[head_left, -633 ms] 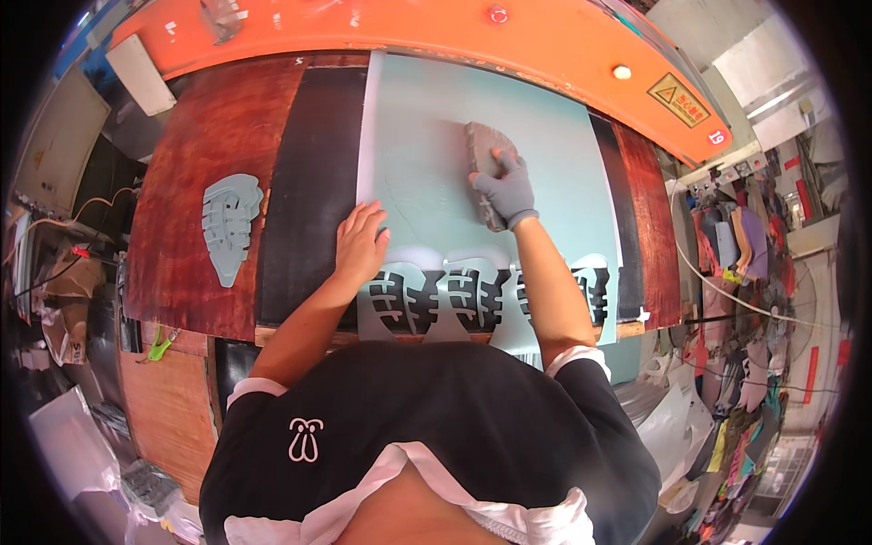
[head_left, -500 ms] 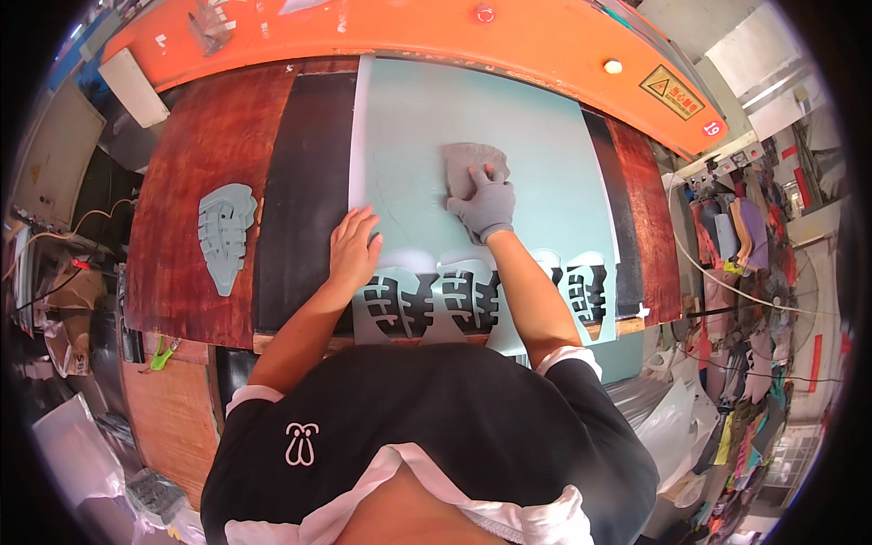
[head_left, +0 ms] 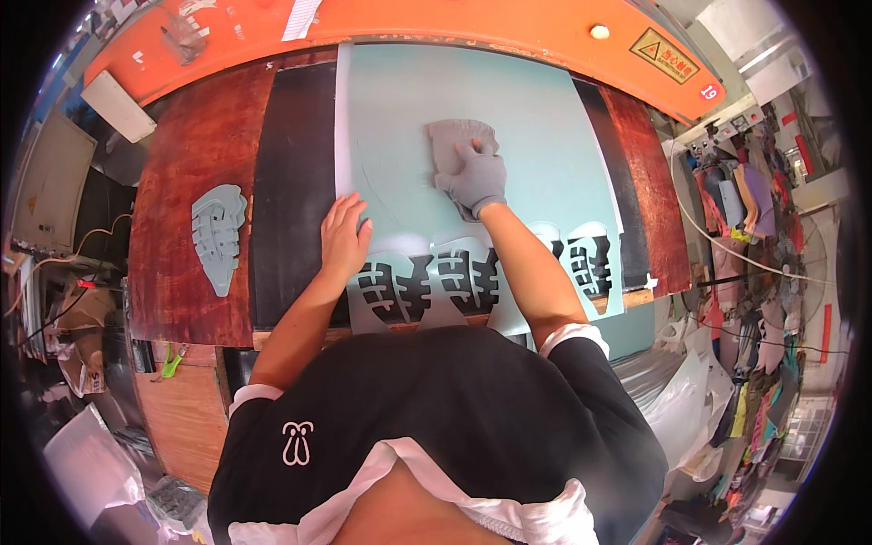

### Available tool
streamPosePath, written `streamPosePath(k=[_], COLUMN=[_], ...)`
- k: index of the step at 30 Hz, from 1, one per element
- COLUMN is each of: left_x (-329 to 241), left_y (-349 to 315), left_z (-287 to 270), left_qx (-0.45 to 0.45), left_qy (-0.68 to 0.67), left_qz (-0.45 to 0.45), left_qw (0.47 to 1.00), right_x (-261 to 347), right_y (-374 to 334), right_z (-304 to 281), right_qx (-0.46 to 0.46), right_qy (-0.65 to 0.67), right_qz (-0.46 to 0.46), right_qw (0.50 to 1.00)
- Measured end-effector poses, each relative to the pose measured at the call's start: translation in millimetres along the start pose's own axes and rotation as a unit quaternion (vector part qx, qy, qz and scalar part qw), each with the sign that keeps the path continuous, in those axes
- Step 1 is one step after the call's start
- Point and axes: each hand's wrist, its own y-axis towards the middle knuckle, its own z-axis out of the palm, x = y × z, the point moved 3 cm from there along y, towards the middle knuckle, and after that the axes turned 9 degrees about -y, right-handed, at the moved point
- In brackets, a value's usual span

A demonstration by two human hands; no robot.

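Observation:
A pale green sheet (head_left: 536, 118) lies flat on the dark board in front of me. On its upper middle, my right hand (head_left: 477, 180), in a grey glove, is pressed onto a grey cloth (head_left: 445, 138) with fingers partly curled over it. My bare left hand (head_left: 343, 238) rests flat at the sheet's left edge, fingers stretched out and holding nothing. Along the near edge the sheet has several cut-outs (head_left: 395, 289) with slatted shapes, the black board showing through. A grey-green cut piece (head_left: 216, 238), possibly a stack, lies apart on the reddish board at the left.
An orange machine beam (head_left: 509, 23) spans the far side, with a yellow warning label (head_left: 663, 56). Reddish boards (head_left: 163, 272) flank the dark strip. Many coloured pieces (head_left: 736, 218) hang at the right beside a pale cable. Plastic bags (head_left: 677, 409) sit low right.
My view has shifted slightly, and a striped paper on the orange beam shows more. My right hand and the cloth keep about the same place on the sheet; my left hand stays at its edge.

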Motion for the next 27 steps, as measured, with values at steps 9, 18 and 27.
streamPosePath(k=[9,18,27], left_x=[2.1,4.3,-9.6], left_y=[1.9,-3.7,-57.8], left_z=[1.4,1.8,-35.4], left_qx=[0.002,-0.005,-0.024], left_qy=[-0.002,-0.009,-0.076], left_qz=[-0.006,-0.001,-0.016], left_qw=[1.0,1.0,0.997], right_x=[3.3,-0.2,-90.0], right_y=[7.4,5.1,-98.6], right_z=[2.9,7.5,-15.0], right_qx=[-0.008,0.004,-0.144], right_qy=[-0.017,-0.011,0.123], right_qz=[-0.001,0.001,-0.046], right_qw=[1.0,1.0,0.981])
